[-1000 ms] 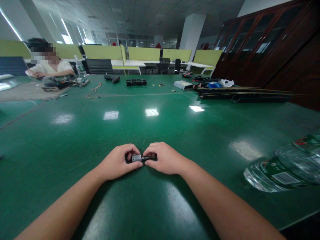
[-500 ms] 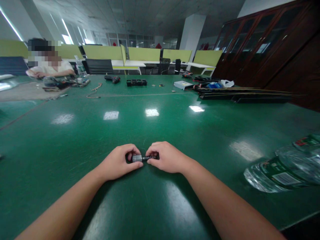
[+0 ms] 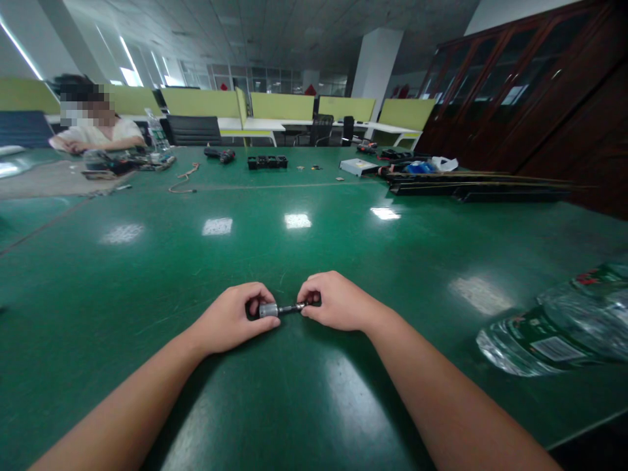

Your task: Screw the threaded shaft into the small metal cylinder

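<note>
Low over the green table (image 3: 275, 255), a silver cylinder (image 3: 268, 310) like a small motor lies sideways. Its thin dark shaft (image 3: 287, 309) points right. My left hand (image 3: 233, 317) is closed around the cylinder, thumb in front and fingers behind, hiding its left end. At the shaft's right end, the thumb and fingertips of my right hand (image 3: 338, 302) pinch a small shiny ringed piece (image 3: 300, 305). Whether this piece is still on the shaft or just off its tip is too small to tell.
On the right lies a large water bottle (image 3: 554, 340). Far back are a power drill (image 3: 220, 155), a black block-like part (image 3: 267, 162), a silver box (image 3: 359, 167) and long black rails (image 3: 481, 186). Another person (image 3: 98, 131) sits at the far left.
My right hand has moved right and slightly away along the shaft, and the small ringed piece has shifted with it. More bare shaft shows. My left hand and the cylinder stay put.
</note>
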A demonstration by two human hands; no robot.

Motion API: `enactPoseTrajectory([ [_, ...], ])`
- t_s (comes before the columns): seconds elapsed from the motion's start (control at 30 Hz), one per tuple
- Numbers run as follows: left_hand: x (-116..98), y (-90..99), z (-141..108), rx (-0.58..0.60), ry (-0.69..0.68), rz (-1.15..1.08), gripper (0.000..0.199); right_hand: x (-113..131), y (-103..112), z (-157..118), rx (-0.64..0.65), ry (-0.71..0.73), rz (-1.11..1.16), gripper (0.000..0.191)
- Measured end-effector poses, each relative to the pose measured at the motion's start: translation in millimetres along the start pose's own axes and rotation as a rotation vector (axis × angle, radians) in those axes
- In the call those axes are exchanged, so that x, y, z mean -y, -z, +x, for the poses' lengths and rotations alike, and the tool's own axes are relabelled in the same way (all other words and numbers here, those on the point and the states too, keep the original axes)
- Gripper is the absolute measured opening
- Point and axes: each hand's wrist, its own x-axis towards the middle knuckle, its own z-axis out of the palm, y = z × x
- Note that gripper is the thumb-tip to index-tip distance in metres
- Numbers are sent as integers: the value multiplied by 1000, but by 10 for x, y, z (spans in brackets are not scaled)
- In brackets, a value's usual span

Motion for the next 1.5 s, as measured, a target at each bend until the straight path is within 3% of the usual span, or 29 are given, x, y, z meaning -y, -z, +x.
enactPoseTrajectory([
  [0.27, -12, 9, -15, -2, 7, -3, 28, -90, 102, -39, 8, -159, -30, 13],
  [0.83, 11, -4, -1, 0, -46, -42, 28, 97, -223, 78, -57, 139, 63, 12],
  [1.5, 11, -14, 0, -10, -17, -56, 26, 146, -233, 64, -67, 138, 70, 14],
])
